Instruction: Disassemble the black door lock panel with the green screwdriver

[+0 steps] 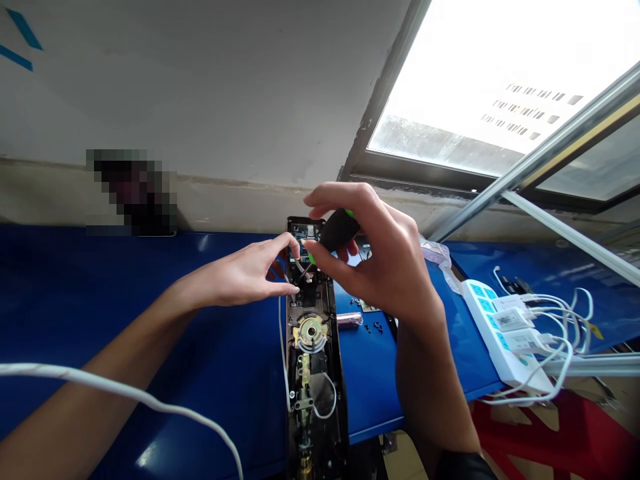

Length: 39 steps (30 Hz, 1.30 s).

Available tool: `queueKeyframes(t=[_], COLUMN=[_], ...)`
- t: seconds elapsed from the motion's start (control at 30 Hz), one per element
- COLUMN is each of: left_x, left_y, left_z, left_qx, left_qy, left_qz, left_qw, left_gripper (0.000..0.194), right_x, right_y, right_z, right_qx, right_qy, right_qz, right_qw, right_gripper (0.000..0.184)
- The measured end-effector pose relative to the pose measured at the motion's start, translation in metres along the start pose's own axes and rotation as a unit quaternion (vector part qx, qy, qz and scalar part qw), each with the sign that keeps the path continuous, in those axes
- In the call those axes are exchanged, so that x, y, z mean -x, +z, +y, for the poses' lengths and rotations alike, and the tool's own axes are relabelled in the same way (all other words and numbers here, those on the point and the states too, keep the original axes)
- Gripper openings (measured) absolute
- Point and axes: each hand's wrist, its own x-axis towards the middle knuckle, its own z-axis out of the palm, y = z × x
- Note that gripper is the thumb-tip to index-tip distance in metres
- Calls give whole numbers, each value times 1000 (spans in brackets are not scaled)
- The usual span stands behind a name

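Observation:
My right hand (373,260) is shut on a black-and-green screwdriver handle (340,230), with the thin shaft slanting down toward the upper end of a long, dark door lock panel (327,427). The panel lies lengthwise on a blue table (150,280), with a circuit board (303,233) at its far end and a brass mechanism (310,333) below that. My left hand (240,273) reaches in from the left, its fingertips at the shaft and board. Whether they grip anything is hidden. My right hand hides part of the board.
Several small black screws (374,327) and a pink cylinder (349,320) lie right of the panel. Further right is a white power strip (500,333) with plugged-in chargers. A white cable (125,393) crosses the foreground. A blurred object (133,193) stands against the back wall.

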Motion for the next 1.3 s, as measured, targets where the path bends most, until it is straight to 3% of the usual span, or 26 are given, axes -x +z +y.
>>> queueKeyframes(t=[0.13,0.37,0.57,0.7,0.97,1.17,1.3], left_x=[2,4,3,2,6,7,6], left_y=[-2,-5,-6,-7,-11,-11,-11], left_z=[0,0,-1,-2,-5,-5,-6], left_qx=[15,22,5,-18,-14,-40,-20], left_qy=[6,-8,-3,6,9,19,15], left_qz=[-2,-10,-11,-12,-9,-7,-18], left_qw=[1000,1000,1000,1000,1000,999,1000], left_gripper=[48,50,43,41,56,61,65], right_x=[0,-1,-2,-1,-1,0,-1], right_y=[0,2,3,5,1,5,5], right_z=[-3,2,-1,0,-6,1,1], right_qx=[-23,4,-45,-25,-22,8,-22], right_qy=[-9,-24,-35,-15,5,-11,-30], right_qz=[-13,11,-4,6,-16,4,5], right_qw=[1000,1000,998,1000,1000,1000,999], right_gripper=[51,31,54,43,55,42,61])
